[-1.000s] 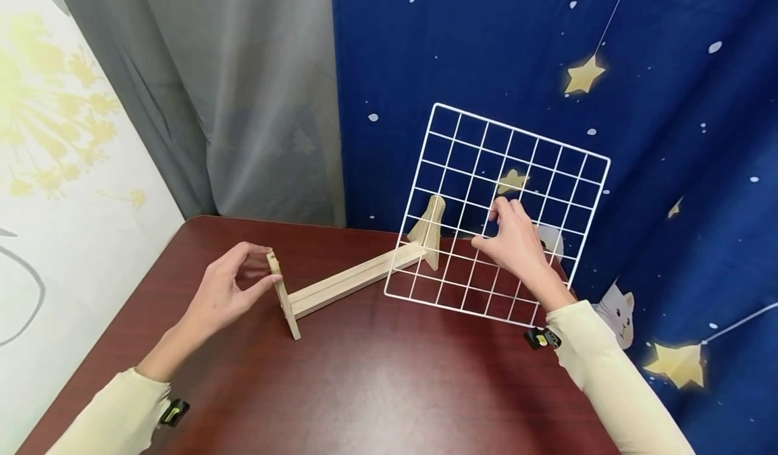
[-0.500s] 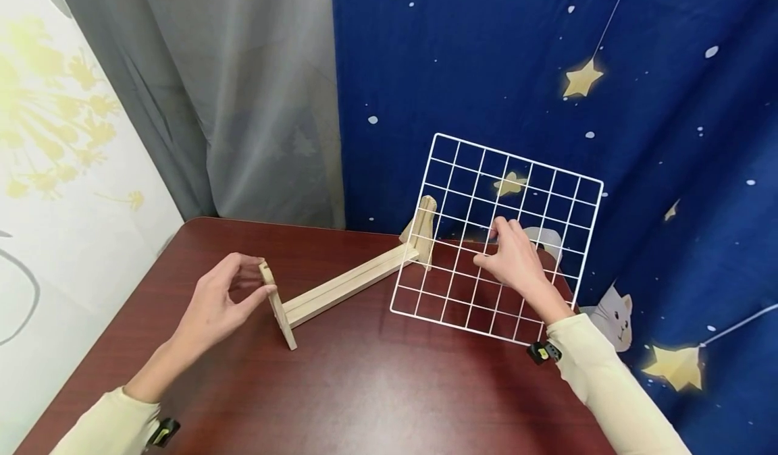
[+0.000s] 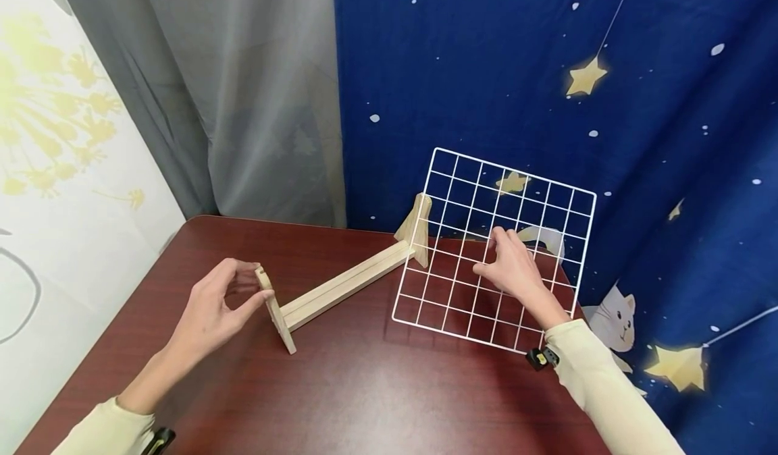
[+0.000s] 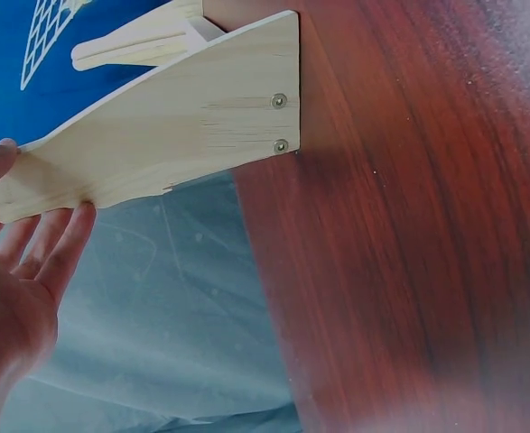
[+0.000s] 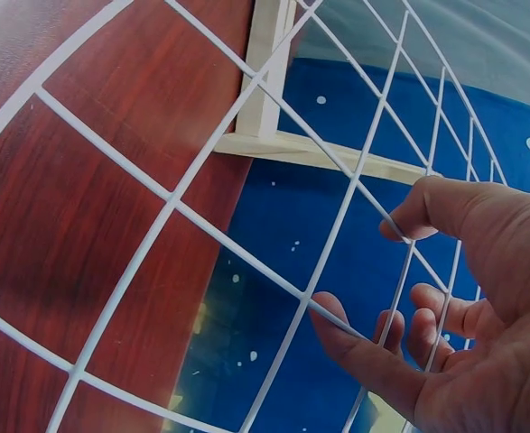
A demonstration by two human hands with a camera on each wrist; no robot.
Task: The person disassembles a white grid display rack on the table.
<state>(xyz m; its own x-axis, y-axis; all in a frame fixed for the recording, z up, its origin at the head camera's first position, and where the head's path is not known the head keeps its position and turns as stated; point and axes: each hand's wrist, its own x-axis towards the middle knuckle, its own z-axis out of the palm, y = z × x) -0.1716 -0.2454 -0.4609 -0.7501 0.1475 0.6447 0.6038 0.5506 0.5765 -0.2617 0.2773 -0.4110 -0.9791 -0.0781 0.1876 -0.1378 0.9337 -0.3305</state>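
A pale wooden stand has a long grooved bar (image 3: pixel 346 289) between two upright end pieces. My left hand (image 3: pixel 209 310) grips the top of the near end piece (image 4: pixel 183 126) between thumb and fingers. Two screw heads show low on that piece in the left wrist view. My right hand (image 3: pixel 515 269) holds a white wire grid panel (image 5: pixel 172 198), its thumb and fingers around the wires. The panel is tilted above the table, and from the head its left edge overlaps the far end piece (image 3: pixel 410 229). Whether grid and wood touch there, I cannot tell.
The stand rests on a dark red-brown wooden table (image 3: pixel 365 401). Behind it hang a grey curtain (image 3: pixel 267 104) and a blue curtain (image 3: pixel 486 70) with stars and a cat pattern. A white patterned surface (image 3: pixel 55 171) borders the left side.
The wire grid has come down with my right hand, lowering its top edge. The stand's near end has shifted slightly left and toward me with my left hand still holding it.
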